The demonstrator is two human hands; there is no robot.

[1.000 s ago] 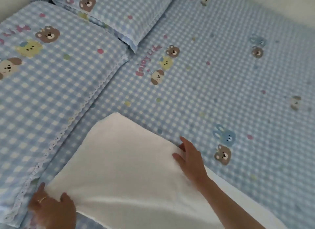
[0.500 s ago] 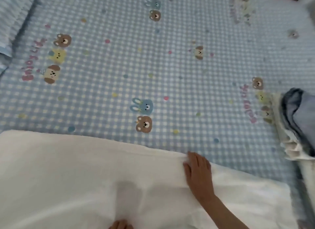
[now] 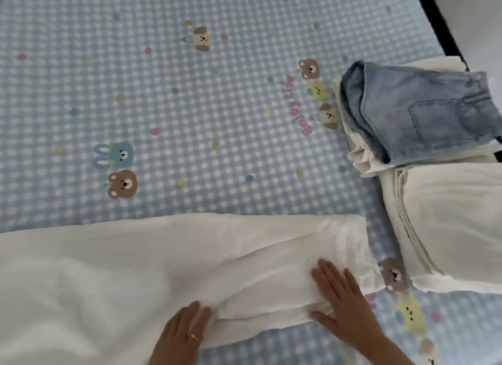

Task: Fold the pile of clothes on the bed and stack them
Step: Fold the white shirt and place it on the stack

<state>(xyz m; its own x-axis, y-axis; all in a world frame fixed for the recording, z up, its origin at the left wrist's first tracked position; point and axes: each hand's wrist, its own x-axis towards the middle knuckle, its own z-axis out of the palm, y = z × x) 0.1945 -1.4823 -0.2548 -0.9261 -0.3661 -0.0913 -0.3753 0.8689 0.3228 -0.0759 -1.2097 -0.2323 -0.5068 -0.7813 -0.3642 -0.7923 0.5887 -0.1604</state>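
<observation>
A big white cloth (image 3: pixel 168 269) lies flat on the bed (image 3: pixel 190 98). It is long and goes from the left edge of the picture almost to the right side. It is soft and a bit wrinkly, with a puffy fold near the bottom edge and some bumpy creases at its right end. The bed has a blue and white checked sheet with little bears, bunnies and dots on it.

The left hand (image 3: pixel 180 334) rests on the bottom edge of the white cloth. Its fingers (image 3: pixel 199 314) are close together and lie flat, with the tips touching the puffy fold. They are not pinching anything. There is a ring (image 3: pixel 194 336) on one finger.

The right hand (image 3: pixel 343 302) lies flat on the right end of the cloth. Its fingers (image 3: pixel 330 275) are spread out and point up the bed, pressing down on the cloth. The thumb sticks out to the left along the cloth's bottom edge. This hand is not holding anything either.

Off to the right, near the cloth but not touching it, is a folded white pile (image 3: pixel 445 228). Just behind that pile sit folded blue jeans (image 3: pixel 423 111) on top of more folded white things (image 3: pixel 361 158).
</observation>
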